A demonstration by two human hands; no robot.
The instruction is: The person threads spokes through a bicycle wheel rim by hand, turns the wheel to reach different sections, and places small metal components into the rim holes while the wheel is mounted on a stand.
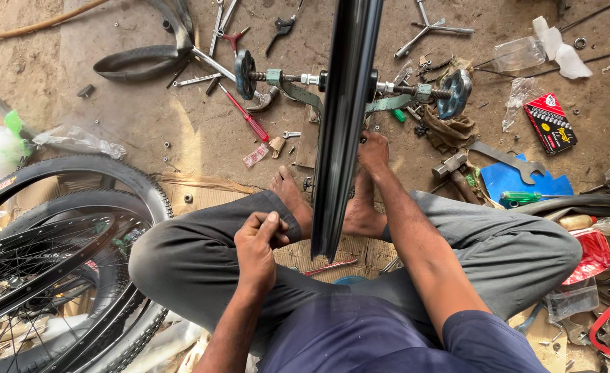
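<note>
Black bicycle rim stands upright on edge in a truing stand on the dirt floor, seen nearly edge-on, so its long line runs straight away from us, from just above our knees up past the top of the view; our crossed legs and bare feet bracket its lower end. Our right hand is the nearer one to the rim; it reaches forward just right of it, close below the stand's axle, the fingers bent in toward the rim's side, though we cannot tell whether they grip a spoke, a small tool or nothing at all. Our left hand sits left of the rim and apart from it, resting on our left knee, the fingers curled shut and pinching the grey trouser cloth.

Beyond the rim, past the stand, loose tools lie scattered; a red-handled screwdriver lies left of the rim, a hammer and a flat spanner on a blue sheet lie right of it. Far left of the rim, spoked wheels with knobbly tyres lean stacked. Flattened cardboard lies under our legs; the room reads as a cluttered, sunlit repair shop floor.
</note>
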